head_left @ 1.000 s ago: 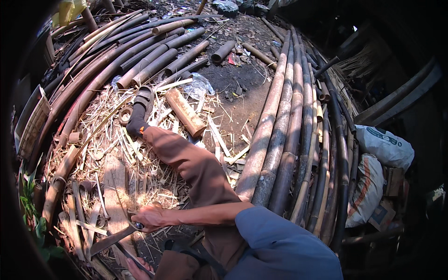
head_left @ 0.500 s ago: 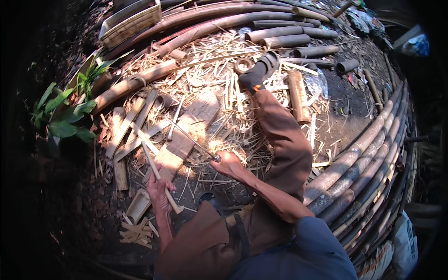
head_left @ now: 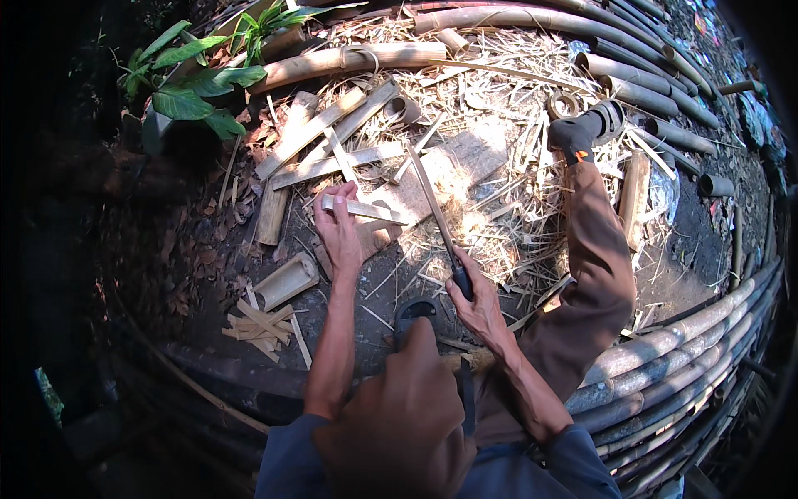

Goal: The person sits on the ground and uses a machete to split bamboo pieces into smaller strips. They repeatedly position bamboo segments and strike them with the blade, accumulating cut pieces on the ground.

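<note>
My left hand [head_left: 339,229] is closed around a short, flat, pale bamboo strip [head_left: 370,211], gripping it near its left end. The strip lies almost level, its free end pointing right. In my right hand [head_left: 476,295] is the dark handle of a long-bladed knife [head_left: 433,198]. The blade slants up and away to the left, apart from the strip. Beneath both hands a worn wooden board [head_left: 478,154] lies on the ground, partly covered by shavings.
Split bamboo pieces [head_left: 312,133] lie beyond my left hand. Nearer are a half-round bamboo piece [head_left: 286,281] and a small pile of strips [head_left: 262,327]. Bamboo poles [head_left: 665,349] line the right side. My outstretched leg [head_left: 598,249] crosses the shavings. Leafy plants [head_left: 187,87] stand far left.
The view has shifted to the left. My left hand has risen and the strip has turned from a steep slant to nearly level. The knife blade now points more steeply away.
</note>
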Demonstrator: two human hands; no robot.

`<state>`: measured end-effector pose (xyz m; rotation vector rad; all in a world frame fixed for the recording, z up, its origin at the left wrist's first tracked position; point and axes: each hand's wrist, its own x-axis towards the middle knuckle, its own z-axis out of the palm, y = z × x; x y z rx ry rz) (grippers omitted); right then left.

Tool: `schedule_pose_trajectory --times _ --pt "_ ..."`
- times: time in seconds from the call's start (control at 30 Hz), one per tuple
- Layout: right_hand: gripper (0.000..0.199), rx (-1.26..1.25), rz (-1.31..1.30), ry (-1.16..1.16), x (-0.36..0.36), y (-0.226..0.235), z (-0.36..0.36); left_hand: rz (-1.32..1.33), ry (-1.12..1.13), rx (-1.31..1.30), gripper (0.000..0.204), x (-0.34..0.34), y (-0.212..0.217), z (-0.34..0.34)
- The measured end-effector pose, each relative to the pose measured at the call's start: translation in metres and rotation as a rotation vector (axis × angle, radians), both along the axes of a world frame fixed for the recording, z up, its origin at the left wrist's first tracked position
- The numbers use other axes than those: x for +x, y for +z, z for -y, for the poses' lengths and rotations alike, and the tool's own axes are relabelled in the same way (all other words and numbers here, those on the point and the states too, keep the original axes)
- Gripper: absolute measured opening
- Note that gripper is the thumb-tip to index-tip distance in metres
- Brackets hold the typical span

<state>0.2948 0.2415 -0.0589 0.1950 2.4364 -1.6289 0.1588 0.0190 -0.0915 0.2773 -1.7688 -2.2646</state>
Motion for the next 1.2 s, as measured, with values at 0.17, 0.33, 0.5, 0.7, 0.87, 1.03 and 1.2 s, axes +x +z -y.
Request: schedule_pose_trajectory --times 0.17,0.33,0.5,0.7,0.87,1.03,1.2 --pt "0.054 -0.023 0.046 0.088 0.01 -0.019 0.016 0.158 0.08 -0.084 0.047 0.013 0.024 0.012" --pt "0.043 -0.086 0.153 0.128 -0.011 -0.001 0.053 0.363 -0.011 -0.508 0.058 0.041 0.041 0.017" --pt "0.035 -0.172 0.1 0.144 -0.026 0.007 0.077 0.374 -0.069 -0.953 0.052 0.054 0.041 0.009" --pt "0.037 0.091 0.072 0.037 -0.013 -0.071 0.059 0.306 0.021 -0.663 0.055 0.059 0.04 -0.001" --pt "0.045 -0.048 0.168 0.005 -0.014 -0.072 0.048 0.325 0.004 -0.697 0.056 0.057 0.044 -0.013" --pt "0.036 -0.185 0.068 0.132 -0.019 0.005 0.07 0.374 -0.002 -0.773 0.056 0.053 0.049 -0.009" --pt "0.035 -0.096 -0.009 0.106 -0.017 -0.038 0.074 0.313 0.093 -0.779 0.055 0.057 0.051 -0.022"
